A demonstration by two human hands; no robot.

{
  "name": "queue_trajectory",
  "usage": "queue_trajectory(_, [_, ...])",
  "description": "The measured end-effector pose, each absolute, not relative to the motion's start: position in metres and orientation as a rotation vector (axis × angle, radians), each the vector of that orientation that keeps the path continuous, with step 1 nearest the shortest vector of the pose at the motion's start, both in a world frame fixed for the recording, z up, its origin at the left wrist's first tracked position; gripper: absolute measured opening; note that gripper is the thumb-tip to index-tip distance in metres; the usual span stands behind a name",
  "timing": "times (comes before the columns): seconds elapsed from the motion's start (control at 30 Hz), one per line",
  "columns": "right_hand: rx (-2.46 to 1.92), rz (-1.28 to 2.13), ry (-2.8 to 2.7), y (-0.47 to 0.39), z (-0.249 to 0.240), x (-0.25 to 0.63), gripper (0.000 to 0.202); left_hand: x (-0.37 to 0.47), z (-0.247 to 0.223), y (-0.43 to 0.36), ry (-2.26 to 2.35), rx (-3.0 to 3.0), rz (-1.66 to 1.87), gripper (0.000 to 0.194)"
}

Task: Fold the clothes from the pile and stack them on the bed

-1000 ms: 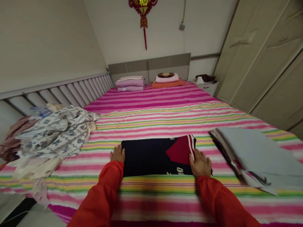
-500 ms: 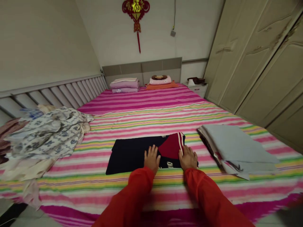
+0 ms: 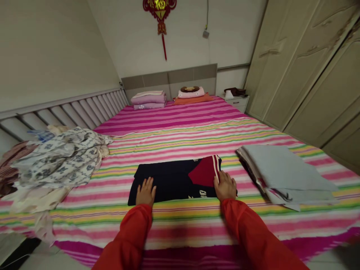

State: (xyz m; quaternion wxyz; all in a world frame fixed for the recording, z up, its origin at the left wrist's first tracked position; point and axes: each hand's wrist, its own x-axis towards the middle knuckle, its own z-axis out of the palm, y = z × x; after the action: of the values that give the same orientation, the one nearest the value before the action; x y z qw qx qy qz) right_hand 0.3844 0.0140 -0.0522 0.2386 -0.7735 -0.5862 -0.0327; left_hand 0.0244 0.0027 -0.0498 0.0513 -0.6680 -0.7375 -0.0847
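A folded navy garment with a dark red panel and white stripes lies flat on the striped bedspread. My left hand rests open on its lower left part, fingers spread. On the lower right end, beside the white stripes, lies my right hand, palm down with the fingers stretched out. Both sleeves are red. To the right of the garment is a stack of folded clothes with a light grey piece on top.
A loose heap of clothes lies at the left by the bed rail. Folded purple bedding and a pink and orange pile sit at the headboard. Wardrobe doors stand at the right.
My left hand has moved left along the garment, from near the red panel to its left part. My right hand stays at the right end.
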Motion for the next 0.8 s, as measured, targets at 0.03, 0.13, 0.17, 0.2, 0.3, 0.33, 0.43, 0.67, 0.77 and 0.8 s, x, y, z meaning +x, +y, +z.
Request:
queue_trajectory(0.03, [-2.118,-0.091,-1.608,0.014,-0.052,0.385,0.052,0.011,-0.051,-0.001,-2.289,-1.977,-0.262,0.050])
queue_trajectory(0.13, [-2.120,-0.090,-1.613,0.013,-0.052,0.385,0.051,-0.018,-0.051,-0.008,-2.428,-1.813,-0.370,0.051])
queue_trajectory(0.17, [-2.122,-0.090,-1.613,0.013,-0.052,0.385,0.051,-0.022,-0.050,-0.008,-2.479,-1.727,-0.440,0.052])
queue_trajectory(0.2, [-2.126,-0.090,-1.612,0.014,-0.052,0.385,0.051,-0.023,-0.047,-0.007,-2.523,-1.624,-0.519,0.053])
queue_trajectory(0.3, [-2.144,-0.084,-1.608,0.015,-0.050,0.384,0.050,-0.005,-0.037,0.006,-2.536,-1.398,-0.707,0.059])
queue_trajectory(0.33, [-2.151,-0.080,-1.608,0.015,-0.050,0.384,0.050,0.007,-0.034,0.013,-2.493,-1.431,-0.722,0.060])
queue_trajectory(0.43, [-2.164,-0.071,-1.611,0.016,-0.050,0.384,0.049,0.043,-0.031,0.031,-2.318,-1.813,-0.604,0.054])
queue_trajectory(0.67, [-2.181,-0.023,-1.630,0.015,-0.048,0.387,0.047,0.062,-0.052,0.043,-2.215,-2.104,-0.399,0.048])
queue_trajectory(0.77, [-2.271,0.124,-1.619,0.022,-0.032,0.384,0.046,0.058,-0.056,0.043,-2.175,-2.090,-0.414,0.047])
queue_trajectory(0.8, [-2.303,0.162,-1.611,0.026,-0.025,0.380,0.046,0.058,-0.056,0.043,-2.166,-2.082,-0.412,0.047])
